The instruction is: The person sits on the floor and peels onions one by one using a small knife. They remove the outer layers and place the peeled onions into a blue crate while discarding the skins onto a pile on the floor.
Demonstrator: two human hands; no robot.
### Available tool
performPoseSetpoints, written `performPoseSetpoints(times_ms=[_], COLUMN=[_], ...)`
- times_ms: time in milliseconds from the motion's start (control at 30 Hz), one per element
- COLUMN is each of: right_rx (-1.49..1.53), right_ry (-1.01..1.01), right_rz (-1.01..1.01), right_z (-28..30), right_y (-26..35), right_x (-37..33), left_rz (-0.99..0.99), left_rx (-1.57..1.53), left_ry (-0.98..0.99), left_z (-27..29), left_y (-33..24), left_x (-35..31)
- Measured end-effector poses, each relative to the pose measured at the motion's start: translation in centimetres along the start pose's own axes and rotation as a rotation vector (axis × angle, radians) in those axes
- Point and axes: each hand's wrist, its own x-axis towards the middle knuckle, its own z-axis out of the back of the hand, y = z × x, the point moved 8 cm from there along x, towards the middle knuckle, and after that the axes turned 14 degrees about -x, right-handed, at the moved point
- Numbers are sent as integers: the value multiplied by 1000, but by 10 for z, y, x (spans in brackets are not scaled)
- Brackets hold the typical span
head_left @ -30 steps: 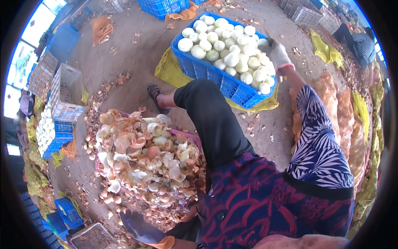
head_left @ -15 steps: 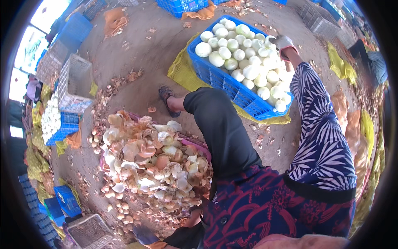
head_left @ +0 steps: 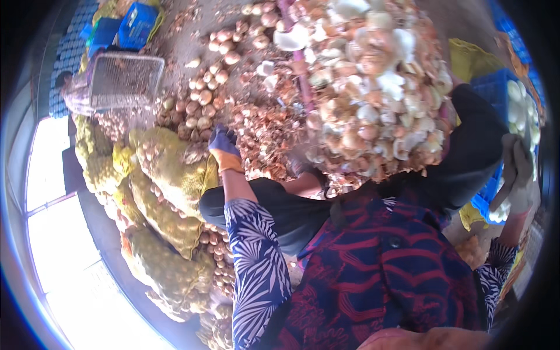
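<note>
Can see one left hand (head_left: 224, 144) curled beside brown onions (head_left: 204, 109) on the left, but cannot tell if holding any. Can see one right hand (head_left: 518, 181) spread by one blue crate (head_left: 491, 90) on the right, partly hiding white onions (head_left: 517, 108) inside, too many to count.

Bright daylight, windows (head_left: 93, 303) left of the sacks (head_left: 166, 175) blown out to white, pale highlights on peels (head_left: 379, 87) right of the sacks, blurred detail there, edges bending toward a black rim.
</note>
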Motion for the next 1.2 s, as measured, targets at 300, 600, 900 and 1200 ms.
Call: performPoseSetpoints(times_ms=[300,600,900,1200], right_rx=[-158,-271,-315,-358], right_ry=[634,527,763,685], right_rz=[-141,-267,-391,-505], right_z=[-230,-286,-298,-311], right_y=[106,120,109,120], right_x=[-70,-70,-72,-70], left_rz=[630,337,-196,26], left_rx=[299,96,842,1283], left_ry=[-288,409,171,378], left_z=[114,-91,-129,-26], left_y=[191,228,22,189], left_x=[16,-24,71,125])
